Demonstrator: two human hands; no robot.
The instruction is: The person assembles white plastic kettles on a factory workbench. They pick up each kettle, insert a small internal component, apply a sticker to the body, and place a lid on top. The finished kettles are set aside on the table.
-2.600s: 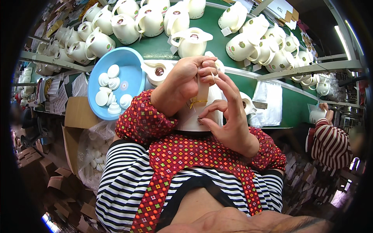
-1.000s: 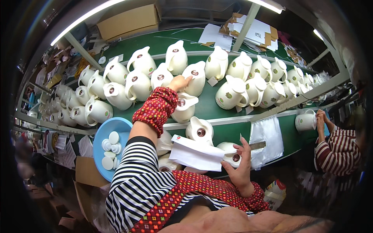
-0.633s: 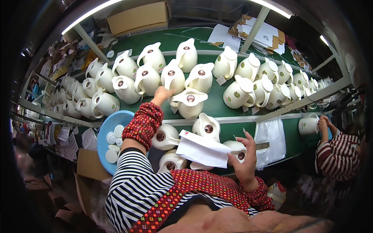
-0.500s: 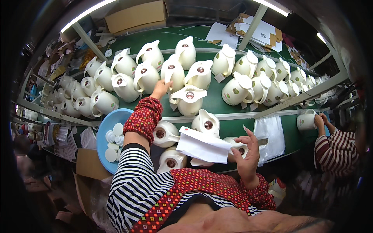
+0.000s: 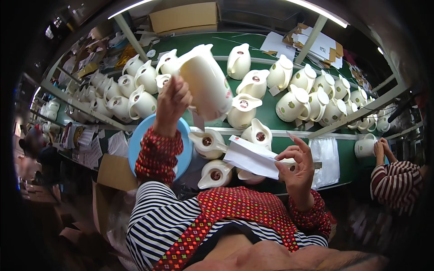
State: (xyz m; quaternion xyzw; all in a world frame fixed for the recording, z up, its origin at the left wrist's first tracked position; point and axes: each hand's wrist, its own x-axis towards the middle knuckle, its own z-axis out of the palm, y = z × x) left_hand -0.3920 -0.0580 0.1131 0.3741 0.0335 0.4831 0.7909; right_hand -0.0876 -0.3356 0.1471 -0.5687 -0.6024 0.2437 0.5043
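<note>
My left hand (image 5: 174,101) is closed around the handle of a cream vacuum jug (image 5: 209,83), lifted and tilted above the bench. A small tag dangles beneath it. My right hand (image 5: 296,174) pinches the edge of a folded white paper sheet (image 5: 252,159) between thumb and finger. Under and around the sheet stand several more open-topped jugs, among them one (image 5: 207,141) on the left, one (image 5: 216,175) nearer me and one (image 5: 260,131) behind. A jug (image 5: 244,113) with a brown round opening stands right of the lifted one.
A blue basin (image 5: 184,156) sits left, partly behind my left forearm. Rows of jugs fill the green bench (image 5: 221,43), with lidded ones (image 5: 293,105) at right. Clear plastic bags (image 5: 324,158) lie right of my right hand. A co-worker's hands (image 5: 383,149) touch another jug (image 5: 365,147).
My left hand has taken a jug from the row by its handle and raised it toward me. My right hand keeps the paper nearly in place. The whole view has shifted slightly.
</note>
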